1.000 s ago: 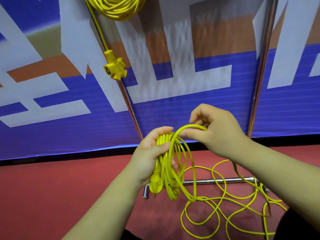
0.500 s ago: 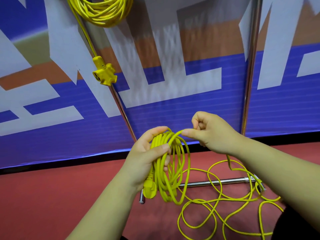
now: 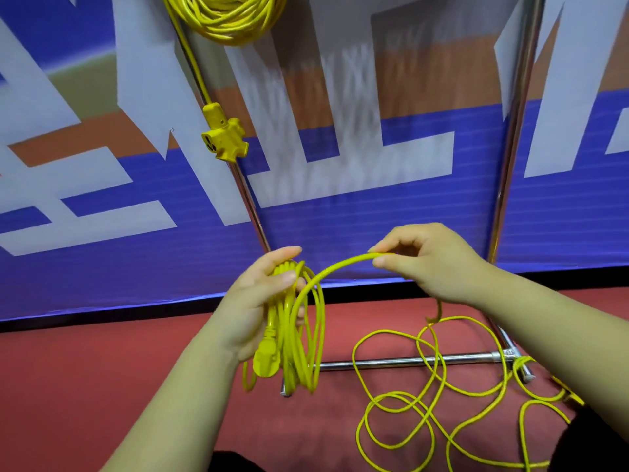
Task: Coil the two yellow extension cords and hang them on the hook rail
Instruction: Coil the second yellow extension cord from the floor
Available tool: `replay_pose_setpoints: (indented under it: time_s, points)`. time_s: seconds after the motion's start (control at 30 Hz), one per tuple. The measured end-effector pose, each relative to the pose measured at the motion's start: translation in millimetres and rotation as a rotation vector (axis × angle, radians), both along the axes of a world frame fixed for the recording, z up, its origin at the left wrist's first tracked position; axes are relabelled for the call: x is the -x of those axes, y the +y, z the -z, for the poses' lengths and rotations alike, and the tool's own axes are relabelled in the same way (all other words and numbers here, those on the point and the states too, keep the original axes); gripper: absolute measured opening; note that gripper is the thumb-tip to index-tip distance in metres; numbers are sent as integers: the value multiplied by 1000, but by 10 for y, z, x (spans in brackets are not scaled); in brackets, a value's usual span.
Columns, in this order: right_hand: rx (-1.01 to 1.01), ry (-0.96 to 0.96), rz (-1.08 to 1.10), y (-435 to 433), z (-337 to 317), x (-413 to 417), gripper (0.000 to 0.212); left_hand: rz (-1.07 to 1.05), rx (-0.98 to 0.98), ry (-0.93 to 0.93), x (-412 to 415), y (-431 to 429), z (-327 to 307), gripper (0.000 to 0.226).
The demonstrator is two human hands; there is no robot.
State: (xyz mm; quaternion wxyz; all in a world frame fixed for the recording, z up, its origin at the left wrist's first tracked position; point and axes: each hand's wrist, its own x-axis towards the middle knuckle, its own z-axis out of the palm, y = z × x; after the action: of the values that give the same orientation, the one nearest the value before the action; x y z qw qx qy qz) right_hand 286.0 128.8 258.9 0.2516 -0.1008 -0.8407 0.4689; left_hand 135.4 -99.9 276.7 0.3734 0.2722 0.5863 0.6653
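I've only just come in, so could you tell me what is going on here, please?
A person is coiling a yellow extension cord. The left hand grips the gathered loops with the plug hanging below; the right hand pinches the next stretch, forming another loop. Much of the cord lies loose on the red floor. The other cord already hangs coiled above, its multi-outlet socket dangling.

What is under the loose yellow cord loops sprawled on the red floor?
A chrome metal base bar crosses beneath the loose yellow cord loops, on the red floor. The person's right forearm covers the loops' right edge and whatever lies beneath.
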Motion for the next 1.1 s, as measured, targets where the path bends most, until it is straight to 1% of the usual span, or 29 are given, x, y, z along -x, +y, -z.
replay_pose_setpoints:
  time_s: [0.1, 0.23, 0.33, 0.4, 0.47, 0.53, 0.6, 0.67, 0.77, 0.83, 0.87, 0.9, 0.97, 1.03, 1.1]
  points:
    - [-4, 28, 41, -104, -21, 73, 6, 71, -14, -25, -79, 7, 9, 76]
    - [52, 98, 50, -172, -41, 174, 7, 187, -7, 10, -192, 15, 26, 73]
    - [208, 151, 68, -143, -50, 230, 19, 235, -59, 64, -272, 0, -21, 76]
    - [228, 123, 57, -74, -26, 249, 29, 242, -132, 54, -293, -12, -62, 76]
    - [232, 57, -33, 1, 28, 240, 31, 182, -223, 5, -292, -18, -131, 73]
    - [257, -15, -134, 65, 97, 216, 28, 130, -292, -31, -229, -28, -164, 61]
    - [205, -93, -193, 99, 136, 170, 23, 58, -300, -29, -169, -53, -176, 37]
    - [151, -135, -231, 94, 149, 127, 18, 15, -282, -6, -122, -69, -159, 24]
    - [116, -160, -218, 51, 142, 78, 18, -6, -232, 44, -67, -71, -111, 12]
    - [104, -150, -192, 23, 114, 60, 18, 25, -166, 114, -38, -76, -73, 30]
    - [116, -137, -176, 8, 96, 55, 18, 37, -105, 170, -34, -77, -53, 30]
    - [147, -115, -155, -11, 77, 53, 17, 48, -34, 238, -44, -74, -35, 23]
    - [283, -46, -103, -67, 27, 52, 15, 103, 116, 396, -83, -46, 21, 7]
    - [490, 28, -69, -140, -25, 63, 14, 144, 262, 549, -129, 23, 144, 16]
    - [640, 63, -76, -211, -61, 76, 15, 162, 367, 624, -190, 118, 269, 18]
